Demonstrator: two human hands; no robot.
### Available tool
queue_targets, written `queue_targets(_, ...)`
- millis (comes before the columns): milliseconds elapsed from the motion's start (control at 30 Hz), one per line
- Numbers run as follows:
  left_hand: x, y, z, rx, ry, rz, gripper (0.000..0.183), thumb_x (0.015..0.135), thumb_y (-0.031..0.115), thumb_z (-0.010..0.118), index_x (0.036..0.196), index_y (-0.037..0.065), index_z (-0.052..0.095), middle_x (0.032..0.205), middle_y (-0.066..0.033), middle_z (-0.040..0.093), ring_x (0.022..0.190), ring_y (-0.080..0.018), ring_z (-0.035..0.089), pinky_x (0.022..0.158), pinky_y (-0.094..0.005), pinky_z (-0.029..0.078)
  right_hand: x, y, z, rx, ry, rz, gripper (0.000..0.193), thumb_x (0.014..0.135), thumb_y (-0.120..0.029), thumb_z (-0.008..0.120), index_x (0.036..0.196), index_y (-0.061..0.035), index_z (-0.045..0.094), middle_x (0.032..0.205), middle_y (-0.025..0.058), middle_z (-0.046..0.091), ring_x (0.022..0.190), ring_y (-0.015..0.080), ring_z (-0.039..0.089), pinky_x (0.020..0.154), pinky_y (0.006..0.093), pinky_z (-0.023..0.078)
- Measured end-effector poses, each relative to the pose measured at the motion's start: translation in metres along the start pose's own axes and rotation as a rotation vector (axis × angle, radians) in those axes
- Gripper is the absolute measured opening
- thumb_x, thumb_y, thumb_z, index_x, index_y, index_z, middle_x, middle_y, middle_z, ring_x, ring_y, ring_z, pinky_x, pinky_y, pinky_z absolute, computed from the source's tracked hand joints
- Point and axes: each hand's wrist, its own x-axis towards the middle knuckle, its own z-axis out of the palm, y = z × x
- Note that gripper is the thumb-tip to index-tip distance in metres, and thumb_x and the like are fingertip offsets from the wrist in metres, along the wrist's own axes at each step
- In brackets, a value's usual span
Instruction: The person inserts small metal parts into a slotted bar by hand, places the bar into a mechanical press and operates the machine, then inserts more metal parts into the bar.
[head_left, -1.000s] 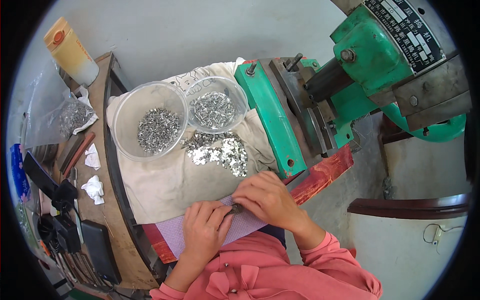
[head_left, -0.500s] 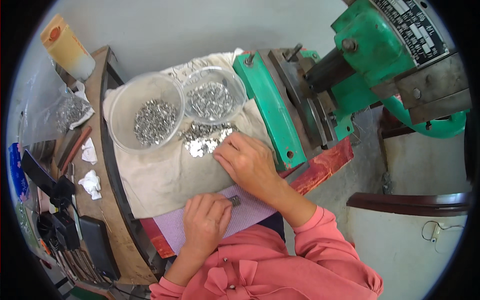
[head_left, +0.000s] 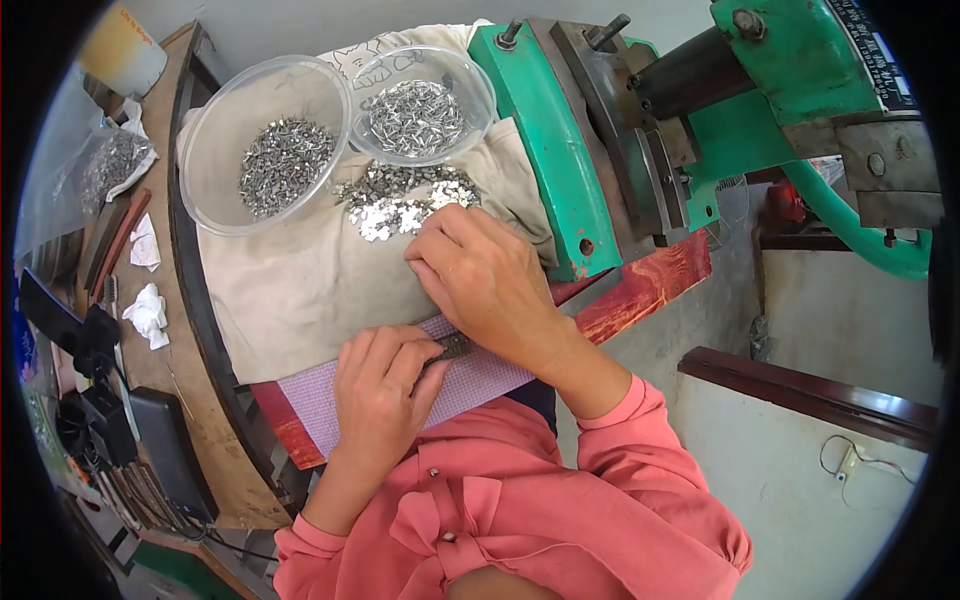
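The left hand [head_left: 385,385] gripped the end of a small dark block [head_left: 456,347] between thumb and curled fingers, over the purple mat [head_left: 320,410]. The right hand [head_left: 490,285] was at the near edge of a pile [head_left: 385,215] of silvery bits, its fingers bunched; whether they pinched one could not be told. That hand covered part of the pile, and its forearm passed just beside the block's right end. Directly behind the pile, two clear tubs, the large one [head_left: 192,160] and the small one [head_left: 477,100], held metal pieces on the cloth [head_left: 290,290]. The green press [head_left: 545,160] bounded the right side; leftward, a side table [head_left: 210,430] bore tissue [head_left: 148,315], a bag [head_left: 60,150] and a bottle [head_left: 122,50].
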Motion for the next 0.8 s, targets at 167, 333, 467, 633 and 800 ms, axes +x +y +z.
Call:
queue_targets(167,0.0,0.003,0.001,-0.005,0.016,-0.035,0.028,0.068,0.003,0.082,0.092,0.006,0.067,0.096,-0.0069,0.067,0.085,-0.0286,0.061,0.074,-0.0389,0.044,-0.002,-0.004,0.001,-0.013,0.032,0.014,0.011,0.082,-0.007,0.073,0.089,-0.0053,0.064,0.092,0.0074,0.062,0.086,0.0288,0.063,0.075,0.0399,0.051)
queue_targets(333,0.0,0.002,0.001,0.007,0.023,-0.012,0.028,0.07,0.002,0.081,0.093,0.007,0.067,0.097,-0.0068,0.068,0.085,-0.0286,0.061,0.073,-0.0388,0.044,-0.009,0.007,-0.012,0.16,0.011,-0.013,0.011,0.083,-0.005,0.072,0.09,-0.0039,0.063,0.094,0.0087,0.062,0.088,0.0306,0.062,0.075,0.0399,0.051)
queue_targets(467,0.001,0.004,0.002,0.025,0.033,-0.008,0.029,0.07,0.002,0.081,0.095,0.007,0.068,0.096,-0.0067,0.067,0.085,-0.0285,0.061,0.073,-0.039,0.045,-0.033,0.006,-0.038,0.216,-0.044,-0.016,0.012,0.082,-0.002,0.073,0.092,-0.0024,0.065,0.097,0.0097,0.064,0.089,0.0308,0.063,0.075,0.039,0.051)
queue_targets(633,0.001,0.006,0.003,0.062,0.021,-0.014,0.028,0.073,0.008,0.08,0.099,0.008,0.069,0.099,-0.004,0.066,0.087,-0.0256,0.06,0.075,-0.0378,0.045,-0.063,0.002,-0.038,0.255,-0.111,0.003,0.016,0.078,-0.003,0.076,0.092,-0.0042,0.067,0.097,0.0066,0.066,0.088,0.0278,0.064,0.073,0.0372,0.051)
queue_targets(800,-0.007,0.003,-0.002,0.053,0.038,-0.034,0.031,0.073,0.006,0.08,0.101,0.007,0.067,0.101,-0.006,0.066,0.088,-0.0276,0.061,0.075,-0.0387,0.046,-0.069,-0.001,-0.03,0.229,-0.097,0.006,0.017,0.077,-0.006,0.078,0.092,-0.006,0.069,0.096,0.0041,0.066,0.087,0.0257,0.065,0.073,0.0366,0.052)
